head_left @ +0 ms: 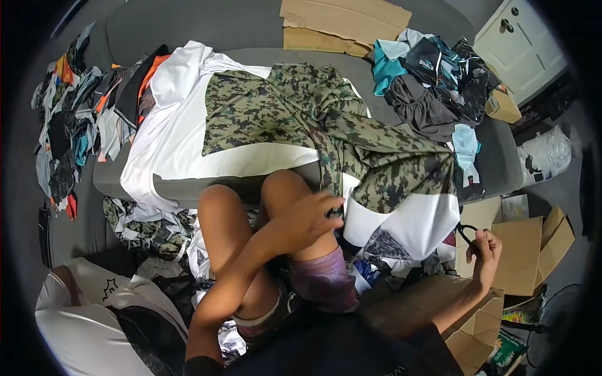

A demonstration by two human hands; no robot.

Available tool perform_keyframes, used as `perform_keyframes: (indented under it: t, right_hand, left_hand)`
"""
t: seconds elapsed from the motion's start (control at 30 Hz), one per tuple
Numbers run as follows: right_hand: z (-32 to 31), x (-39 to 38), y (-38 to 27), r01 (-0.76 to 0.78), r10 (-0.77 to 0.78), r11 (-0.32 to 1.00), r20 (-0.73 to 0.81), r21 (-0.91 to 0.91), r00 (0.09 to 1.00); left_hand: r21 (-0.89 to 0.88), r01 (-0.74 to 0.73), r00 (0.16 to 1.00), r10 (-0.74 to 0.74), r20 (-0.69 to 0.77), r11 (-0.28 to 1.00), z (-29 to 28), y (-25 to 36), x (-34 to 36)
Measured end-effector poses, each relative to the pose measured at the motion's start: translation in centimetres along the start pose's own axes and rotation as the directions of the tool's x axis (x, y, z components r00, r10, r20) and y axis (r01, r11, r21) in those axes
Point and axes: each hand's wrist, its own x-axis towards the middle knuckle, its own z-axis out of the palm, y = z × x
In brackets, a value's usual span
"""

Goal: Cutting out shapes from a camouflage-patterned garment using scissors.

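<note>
A large piece of camouflage fabric [251, 113] with white parts spreads over the grey sofa and hangs off its front edge over my knees. My left hand [310, 219] is beside my knee with its fingers curled on a hanging fold of this fabric; the fingertips are partly hidden. Off to the right, my right hand [485, 254] is closed around the black loop handle of scissors [465, 232], whose blades are hidden by the white printed fabric [420, 222] next to it.
Cloth scraps [69, 119] drape the sofa at left, and garments in plastic [439, 75] pile up at right. Flat cardboard [338, 25] leans on the backrest. An open cardboard box [520, 250] stands at right. A white bag [94, 313] lies at lower left. More scraps [150, 232] cover the floor.
</note>
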Motion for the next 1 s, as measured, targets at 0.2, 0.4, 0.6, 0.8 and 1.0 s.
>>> perform_keyframes:
  t: [0.2,0.4,0.6,0.8,1.0]
  right_hand:
    - [-2.6,-2.1,-0.9,-0.228,0.180,0.934,-0.187,-0.274,0.966]
    - [-5.7,-1.1,3.0,-0.162,0.227,0.709,0.005,-0.687,0.974]
    - [-6.8,1.3,12.7,-0.233,0.136,0.388,-0.195,-0.892,0.971]
    - [-5.8,4.6,19.0,0.047,0.346,0.113,0.084,-0.992,0.934]
    - [-5.2,6.3,20.8,0.177,0.277,-0.201,0.117,-0.963,0.954]
  left_hand:
    - [-0.068,0.007,0.972,0.009,0.237,0.998,0.8,-1.4,0.2]
    - [-0.063,0.029,0.979,-0.016,0.203,0.998,1.4,-2.1,1.6]
    - [0.006,-0.090,0.991,0.088,0.103,0.996,2.3,-2.9,1.4]
    - [0.024,-0.115,0.973,0.107,0.203,0.993,2.8,-3.3,0.8]
    - [0.086,-0.080,0.978,0.062,0.202,0.993,2.8,-2.6,0.8]
